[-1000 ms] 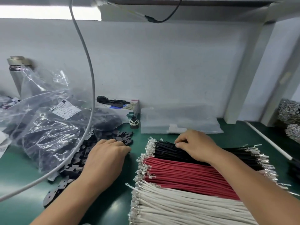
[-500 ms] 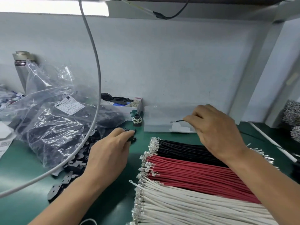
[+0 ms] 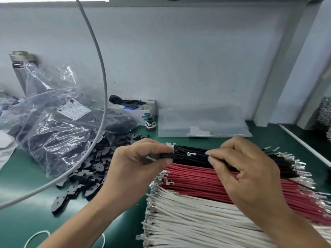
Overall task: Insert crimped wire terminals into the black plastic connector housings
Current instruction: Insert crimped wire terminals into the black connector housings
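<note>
Head view shows both hands raised just above the rows of wires in the lower middle of the frame. The left hand (image 3: pixel 136 167) has its thumb and forefinger curled round a small black housing (image 3: pixel 167 155), pinching it with the open end turned toward the right. The right hand (image 3: pixel 243 174) pinches a single black wire (image 3: pixel 200 154) close behind its metal terminal (image 3: pixel 190 154), and the terminal's tip sits just beside the housing, not yet touching it as far as the frame tells.

The housing looks light, hard and smooth, so a firm pinch on its flat sides is likely needed to stop it from twisting when the terminal is pushed in. The wire is thin and soft and would probably buckle if held far back, so the grip near the crimp seems the right place. The terminal itself is thin folded metal and could bend if it meets the slot at an angle.

Below the hands lie three rows on the green tabletop (image 3: pixel 26 221): black wires (image 3: pixel 279 163) at the top, red wires (image 3: pixel 206 183) in the middle and white wires (image 3: pixel 188 217) at the bottom. A loose heap of black housings (image 3: pixel 93 169) spills at centre left from a clear plastic bag (image 3: pixel 53 126). A grey cable (image 3: pixel 103 90) arcs across the left of the frame, and a small box (image 3: pixel 139 109) stands against the back wall.
</note>
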